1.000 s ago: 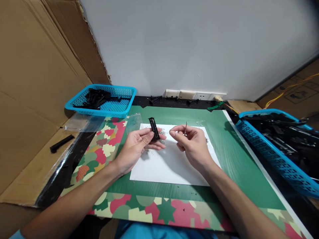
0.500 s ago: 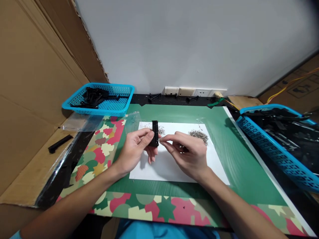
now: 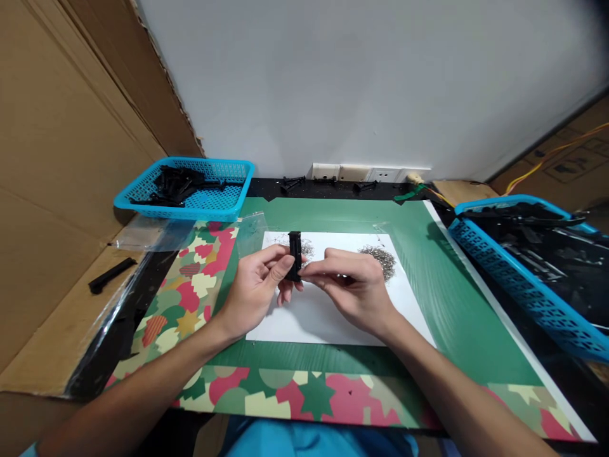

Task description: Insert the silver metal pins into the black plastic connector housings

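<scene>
My left hand (image 3: pixel 259 285) grips a narrow black plastic part (image 3: pixel 295 249), held upright above a white sheet of paper (image 3: pixel 314 324). My right hand (image 3: pixel 354 285) is closed in a pinch, its fingertips against the lower right side of that part. Whatever sits between those fingertips is too small to make out. On the paper behind my right hand lies a pile of tiny metal pieces (image 3: pixel 379 261). A second, looser pile of small metal pieces (image 3: pixel 307 249) is partly hidden behind the black part.
A blue basket (image 3: pixel 223 204) with black parts stands at the back left; another blue basket (image 3: pixel 528 285) with black pieces is at the right. One long black part (image 3: pixel 112 275) lies on cardboard at left. Several black parts (image 3: pixel 292 184) rest along the wall below sockets (image 3: pixel 383 174).
My right hand has moved slightly left, bringing its pinched fingertips from just beside the black part onto its lower edge. The part has turned a little in my left hand.
</scene>
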{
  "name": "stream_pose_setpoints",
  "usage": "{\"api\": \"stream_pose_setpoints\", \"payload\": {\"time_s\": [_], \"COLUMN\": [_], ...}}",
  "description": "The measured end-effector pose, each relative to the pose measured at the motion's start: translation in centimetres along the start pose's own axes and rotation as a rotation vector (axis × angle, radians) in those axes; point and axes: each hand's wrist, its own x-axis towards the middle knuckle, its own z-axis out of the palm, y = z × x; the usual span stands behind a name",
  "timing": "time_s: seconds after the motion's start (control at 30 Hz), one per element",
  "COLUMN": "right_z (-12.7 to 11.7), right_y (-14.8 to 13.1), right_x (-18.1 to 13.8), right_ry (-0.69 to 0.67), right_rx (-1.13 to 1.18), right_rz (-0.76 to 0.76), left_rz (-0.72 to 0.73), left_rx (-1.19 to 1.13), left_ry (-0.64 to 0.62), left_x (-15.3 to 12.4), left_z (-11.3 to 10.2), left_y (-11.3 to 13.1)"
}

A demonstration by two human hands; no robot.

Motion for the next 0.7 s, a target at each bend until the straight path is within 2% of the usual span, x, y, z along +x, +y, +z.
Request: {"api": "stream_pose_setpoints", "payload": {"time_s": [0.27, 0.37, 0.53, 0.7], "right_z": [-0.66, -0.66, -0.66, -0.82], "right_y": [0.44, 0.10, 0.13, 0.32], "right_x": [0.11, 0.01, -0.17, -0.09], "right_ry": [-0.053, -0.055, -0.035, -0.096], "right_rx": [-0.033, -0.066, -0.225, -0.308], "right_rz": [-0.092, -0.113, -0.242, -0.239], "left_rz": [-0.103, -0.098, -0.076, -0.053], "left_rx": [-0.026, -0.030, 0.024, 0.121], "left_ry": [-0.070, -0.069, -0.048, -0.056], "left_x": [0.08, 0.15, 0.05, -0.11], "left_z": [0.14, 0.21, 0.28, 0.13], "left_y": [0.13, 0.19, -0.06, -0.38]}}
